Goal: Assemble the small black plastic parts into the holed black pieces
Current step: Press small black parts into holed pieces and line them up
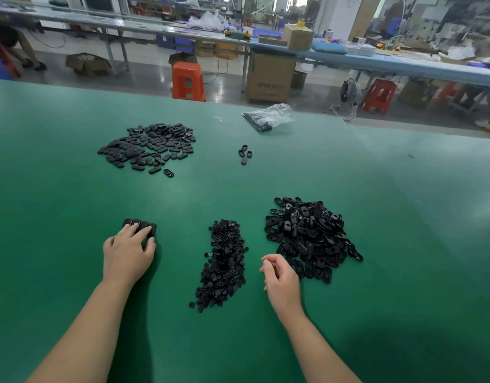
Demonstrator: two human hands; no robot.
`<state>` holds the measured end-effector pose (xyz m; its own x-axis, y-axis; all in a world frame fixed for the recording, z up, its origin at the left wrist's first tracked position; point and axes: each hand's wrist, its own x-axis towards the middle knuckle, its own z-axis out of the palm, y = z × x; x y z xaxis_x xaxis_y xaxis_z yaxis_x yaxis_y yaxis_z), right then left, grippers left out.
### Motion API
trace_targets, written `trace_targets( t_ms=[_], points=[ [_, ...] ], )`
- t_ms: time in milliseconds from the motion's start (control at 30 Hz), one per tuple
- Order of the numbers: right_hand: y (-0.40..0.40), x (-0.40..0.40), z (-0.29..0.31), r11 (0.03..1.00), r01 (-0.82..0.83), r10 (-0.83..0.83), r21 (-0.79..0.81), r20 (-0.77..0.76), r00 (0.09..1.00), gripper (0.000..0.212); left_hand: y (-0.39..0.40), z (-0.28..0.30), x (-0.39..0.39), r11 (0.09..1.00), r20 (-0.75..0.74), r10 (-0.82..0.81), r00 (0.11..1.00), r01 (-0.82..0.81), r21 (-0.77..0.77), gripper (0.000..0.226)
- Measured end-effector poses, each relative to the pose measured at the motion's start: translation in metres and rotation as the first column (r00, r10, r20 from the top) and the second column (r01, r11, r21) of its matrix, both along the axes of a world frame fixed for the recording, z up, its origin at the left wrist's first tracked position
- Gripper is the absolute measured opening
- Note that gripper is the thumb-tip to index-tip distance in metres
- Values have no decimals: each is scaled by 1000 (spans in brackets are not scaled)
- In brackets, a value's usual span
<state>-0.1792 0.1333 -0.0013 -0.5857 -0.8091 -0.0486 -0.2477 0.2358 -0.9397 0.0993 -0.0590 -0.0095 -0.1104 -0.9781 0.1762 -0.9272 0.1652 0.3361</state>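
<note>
two bare hands work over a green table (72, 194) in a factory hall, set well apart with a heap of small black plastic parts (223, 261) lying between them. the left hand (129, 251) rests palm down on the table, its fingers curled over a short row of black oval pieces (140, 226) lined up side by side and touching one another. the right hand (279, 277) hovers near the table with fingers loosely curled inward toward the thumb; whether it pinches a part cannot be told. just beyond the right hand lies a loose pile of holed black pieces (310, 236), its near edge almost reaching the knuckles. farther back on the left, a wider, flatter spread of black oval pieces (150, 146) covers the table, and four separate pieces (245, 154) lie in a small cluster near the middle. a crumpled clear plastic bag (268, 116) holding dark contents rests near the table's far edge. beyond it stand an orange stool (188, 81) and a brown cardboard box (270, 77) on the floor, before a long blue workbench (376, 62).
</note>
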Motion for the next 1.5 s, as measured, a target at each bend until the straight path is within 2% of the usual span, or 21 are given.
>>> trace_targets(
  t_ms=[100, 233, 400, 467, 600, 767, 933, 1000, 1067, 1167, 1233, 1300, 1500],
  points=[
    [0, 0, -1, 1000, 0, 0, 10, -15, 1000, 17, 0, -1, 1, 999, -21, -15, 1000, 14, -49, 36],
    [-1, -1, -1, 1000, -1, 1, 10, -26, 1000, 17, 11, 2, -12, 979, -157, -66, 985, 34, -203, 26],
    [0, -1, 0, 1000, -3, 4, 17, -41, 999, 16, 45, 7, -62, 971, -216, -237, 947, 237, -24, 15],
    [0, 0, 0, 1000, -6, 7, 16, -43, 999, 15, 55, 0, -77, 970, -252, -230, 940, 244, 24, 16],
    [0, 0, 0, 999, -19, 21, 32, -49, 999, 15, 58, -8, -86, 984, -229, -180, 957, 177, -35, 20],
    [0, 2, 0, 999, -42, 44, 33, -88, 995, 15, 57, -11, -84, 975, -252, -222, 942, 219, -41, 16],
    [0, -1, 5, 972, -187, 205, 140, -132, 970, 14, 57, -10, -82, 973, -238, -228, 944, 227, -33, 14],
    [3, -10, 9, 956, -244, 271, 163, -174, 947, 12, 57, -10, -83, 973, -232, -231, 945, 228, -40, 13],
    [7, -26, 13, 955, -203, 271, 215, -362, 892, 16, 56, -11, -83, 976, -243, -217, 945, 212, -49, 12],
    [12, -54, 15, 941, -35, 258, 337, -648, 717, 30, 56, -12, -84, 982, -251, -191, 949, 184, -52, 10],
    [14, -68, 15, 908, 19, 305, 419, -691, 655, 35, 56, -13, -84, 984, -246, -180, 952, 174, -46, 10],
    [14, -74, 15, 885, 16, 346, 465, -681, 645, 34, 56, -13, -84, 985, -247, -171, 954, 166, -39, 9],
    [9, -73, 13, 904, -58, 383, 424, -740, 553, 23, 56, -12, -84, 982, -245, -189, 951, 189, -24, 9]
  ],
)
